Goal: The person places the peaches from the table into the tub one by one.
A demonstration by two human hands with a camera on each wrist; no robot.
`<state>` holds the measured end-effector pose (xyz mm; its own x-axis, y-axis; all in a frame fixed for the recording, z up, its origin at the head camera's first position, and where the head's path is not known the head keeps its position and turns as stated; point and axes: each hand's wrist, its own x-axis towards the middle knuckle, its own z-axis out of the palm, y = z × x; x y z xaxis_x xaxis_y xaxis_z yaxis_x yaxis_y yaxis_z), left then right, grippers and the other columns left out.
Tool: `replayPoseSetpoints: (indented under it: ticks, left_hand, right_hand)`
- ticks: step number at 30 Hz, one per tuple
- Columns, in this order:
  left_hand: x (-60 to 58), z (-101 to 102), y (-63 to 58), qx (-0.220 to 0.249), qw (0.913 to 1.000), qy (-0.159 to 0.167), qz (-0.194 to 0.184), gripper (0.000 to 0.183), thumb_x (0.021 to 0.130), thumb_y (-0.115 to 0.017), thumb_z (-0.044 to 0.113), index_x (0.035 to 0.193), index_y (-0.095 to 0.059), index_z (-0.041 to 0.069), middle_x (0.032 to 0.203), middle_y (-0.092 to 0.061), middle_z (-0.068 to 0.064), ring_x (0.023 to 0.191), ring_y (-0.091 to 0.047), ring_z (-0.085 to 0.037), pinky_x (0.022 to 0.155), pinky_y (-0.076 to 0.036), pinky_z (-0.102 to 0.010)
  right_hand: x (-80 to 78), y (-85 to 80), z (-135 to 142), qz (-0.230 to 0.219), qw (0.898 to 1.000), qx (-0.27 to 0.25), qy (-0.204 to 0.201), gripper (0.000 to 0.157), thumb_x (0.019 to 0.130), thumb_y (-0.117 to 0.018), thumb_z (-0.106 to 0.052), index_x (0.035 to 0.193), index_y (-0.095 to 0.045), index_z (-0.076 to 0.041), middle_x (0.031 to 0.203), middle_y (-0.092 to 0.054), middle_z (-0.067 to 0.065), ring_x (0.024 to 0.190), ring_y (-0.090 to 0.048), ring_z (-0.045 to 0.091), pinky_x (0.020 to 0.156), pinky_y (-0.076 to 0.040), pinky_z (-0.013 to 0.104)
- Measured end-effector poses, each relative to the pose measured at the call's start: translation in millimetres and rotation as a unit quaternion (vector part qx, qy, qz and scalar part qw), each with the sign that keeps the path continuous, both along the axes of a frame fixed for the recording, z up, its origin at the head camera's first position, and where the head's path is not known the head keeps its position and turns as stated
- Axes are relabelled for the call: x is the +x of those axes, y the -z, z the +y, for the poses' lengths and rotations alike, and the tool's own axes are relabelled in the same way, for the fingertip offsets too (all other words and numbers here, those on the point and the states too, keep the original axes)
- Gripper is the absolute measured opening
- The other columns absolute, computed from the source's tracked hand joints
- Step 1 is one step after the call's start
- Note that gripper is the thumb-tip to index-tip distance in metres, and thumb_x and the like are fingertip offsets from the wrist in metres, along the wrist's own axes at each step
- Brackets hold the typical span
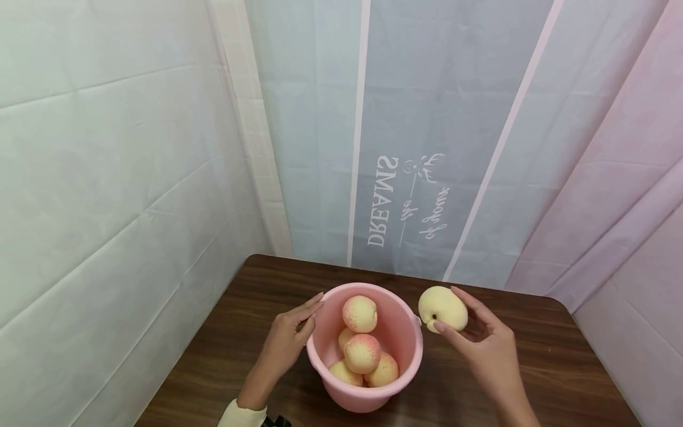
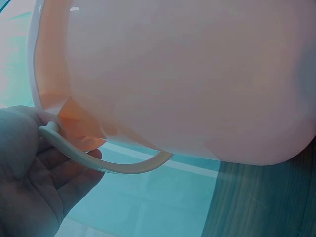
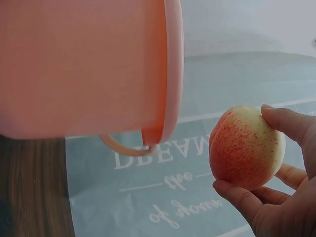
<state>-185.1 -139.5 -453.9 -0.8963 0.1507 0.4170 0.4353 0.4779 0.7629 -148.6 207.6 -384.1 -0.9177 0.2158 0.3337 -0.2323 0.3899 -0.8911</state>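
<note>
A pink bucket (image 1: 367, 398) stands on the dark wooden table with several peaches (image 1: 363, 354) inside, yellow with red speckles. At its left rim rests my left hand (image 1: 285, 341), fingers fairly straight and touching the outside beside the pale handle (image 2: 123, 168). To the right of the bucket, my right hand (image 1: 491, 350) pinches another peach (image 1: 444, 308) between thumb and fingers, above the table and apart from the rim. In the right wrist view this peach (image 3: 246, 148) shows a red speckled side; the head view shows its pale side and a small dark stem hollow.
The wooden table (image 1: 213, 362) runs up to a grey-blue curtain (image 1: 427, 118) with mirrored lettering at the back. A pale fabric wall (image 1: 107, 178) rises on the left, and a pinkish drape (image 1: 603, 196) hangs on the right.
</note>
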Motion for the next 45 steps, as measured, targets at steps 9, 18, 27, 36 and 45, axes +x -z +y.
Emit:
replayPoseSetpoints:
  ticks: [9,18,27,36,45]
  left_hand:
    - [0.3,0,0.6,0.004,1.0,0.001,0.001,0.034,0.1,-0.061,0.004,0.132,-0.069,0.012,0.143,-0.059,0.004,0.097,-0.061,-0.013,0.077,-0.048,-0.026]
    - [-0.5,1,0.3,0.001,1.0,-0.006,0.002,0.035,0.1,-0.061,0.004,0.132,-0.069,0.012,0.143,-0.059,0.004,0.096,-0.06,-0.013,0.077,-0.048,-0.026]
    - [0.5,1,-0.9,-0.004,1.0,-0.007,0.005,0.034,0.1,-0.061,0.005,0.132,-0.069,0.011,0.143,-0.059,0.002,0.097,-0.06,-0.013,0.076,-0.047,-0.026]
    - [0.6,1,-0.8,-0.008,0.9999,-0.009,0.003,0.034,0.1,-0.061,0.005,0.132,-0.069,0.012,0.143,-0.058,0.006,0.096,-0.06,-0.013,0.077,-0.047,-0.027]
    - [0.9,1,-0.3,-0.012,0.9999,-0.009,0.006,0.034,0.1,-0.061,0.005,0.132,-0.069,0.011,0.143,-0.059,0.002,0.1,-0.06,-0.012,0.077,-0.047,-0.027]
  right_hand:
    - [-1.9,1.5,-12,0.009,0.999,-0.013,-0.048,0.066,0.076,-0.09,-0.009,0.136,-0.066,-0.021,0.129,-0.067,0.002,0.103,-0.067,0.007,0.077,-0.057,0.024]
    - [-3.8,6.1,-23,-0.005,0.997,-0.01,-0.082,0.063,0.077,-0.09,-0.015,0.135,-0.066,-0.024,0.128,-0.067,0.002,0.101,-0.067,0.011,0.077,-0.058,0.026]
    - [-2.5,11.4,-31,-0.018,0.995,-0.012,-0.095,0.062,0.076,-0.091,-0.017,0.133,-0.067,-0.025,0.124,-0.069,0.001,0.097,-0.068,0.015,0.077,-0.058,0.027]
    - [-3.1,18.6,-35,-0.032,0.993,-0.016,-0.109,0.063,0.075,-0.092,-0.019,0.132,-0.067,-0.026,0.126,-0.069,-0.001,0.102,-0.067,0.015,0.08,-0.058,0.026]
    - [-1.9,20.3,-36,-0.036,0.993,-0.011,-0.108,0.062,0.075,-0.092,-0.022,0.132,-0.067,-0.027,0.126,-0.069,-0.002,0.103,-0.066,0.015,0.08,-0.057,0.026]
